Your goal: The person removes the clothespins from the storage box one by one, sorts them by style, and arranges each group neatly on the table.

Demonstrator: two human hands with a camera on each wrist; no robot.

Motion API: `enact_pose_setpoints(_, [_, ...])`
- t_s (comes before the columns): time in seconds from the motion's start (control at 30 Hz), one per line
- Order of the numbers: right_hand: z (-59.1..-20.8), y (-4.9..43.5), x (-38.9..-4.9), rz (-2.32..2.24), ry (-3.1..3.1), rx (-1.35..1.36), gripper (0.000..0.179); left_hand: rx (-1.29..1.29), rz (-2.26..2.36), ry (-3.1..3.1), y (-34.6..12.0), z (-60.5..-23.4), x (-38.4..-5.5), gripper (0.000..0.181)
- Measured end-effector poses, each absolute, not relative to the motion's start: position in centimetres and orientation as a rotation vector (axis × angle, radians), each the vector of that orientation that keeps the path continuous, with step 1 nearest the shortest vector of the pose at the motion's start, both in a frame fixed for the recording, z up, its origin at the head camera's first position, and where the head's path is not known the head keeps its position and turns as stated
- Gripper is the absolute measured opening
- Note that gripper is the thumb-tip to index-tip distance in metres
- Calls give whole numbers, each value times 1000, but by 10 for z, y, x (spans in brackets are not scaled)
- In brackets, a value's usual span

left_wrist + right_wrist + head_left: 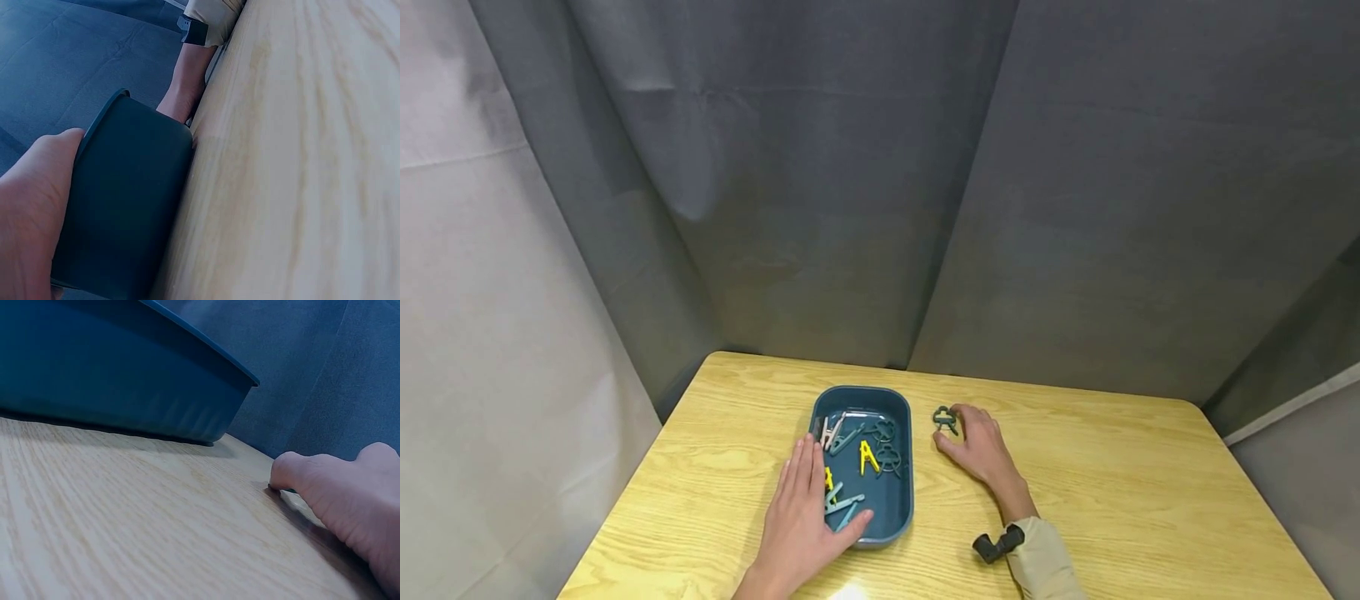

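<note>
A dark blue plastic bin (901,517) stands on the wooden table, with several clips lying loose in it. My left hand (797,512) rests against the bin's left and near rim, fingers straight and thumb spread; in the left wrist view the thumb (59,147) lies along the rim. Right of the bin, my right hand (981,446) pinches a dark green clip (945,414) with a cloud-shaped outline, low over the tabletop, between thumb and index finger. From the right wrist, the hand (350,494) mostly hides this clip.
Inside the bin are a yellow clip (868,457), a pale beige clip (830,432), a light teal clip (846,503) and dark green clips (888,458). Grey curtains (820,208) hang behind the wooden table (1120,483). A black wrist device (998,544) sits at the right sleeve.
</note>
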State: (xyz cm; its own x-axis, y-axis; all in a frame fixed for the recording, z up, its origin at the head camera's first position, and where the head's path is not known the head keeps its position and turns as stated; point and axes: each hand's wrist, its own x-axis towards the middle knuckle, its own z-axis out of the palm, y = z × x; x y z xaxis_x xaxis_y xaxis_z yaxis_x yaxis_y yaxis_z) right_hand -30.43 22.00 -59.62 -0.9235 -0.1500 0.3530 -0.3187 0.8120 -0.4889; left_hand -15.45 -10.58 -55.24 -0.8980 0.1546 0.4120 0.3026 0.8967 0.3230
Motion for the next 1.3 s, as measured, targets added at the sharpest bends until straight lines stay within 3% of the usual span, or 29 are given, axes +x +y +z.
enact_pose_setpoints(0.57, [-591,218,-305,914,-2708,312,66,-321,-571,-2769,-104,-550,-157,124])
enact_pose_setpoints(0.9, [-557,194,-295,858,-2474,587,27,-320,-563,-2775,-101,-548,-156,124])
enact_pose_setpoints(1.3, [-525,140,-265,681,-2505,897,26,-307,-581,-2797,-101,-546,-153,126])
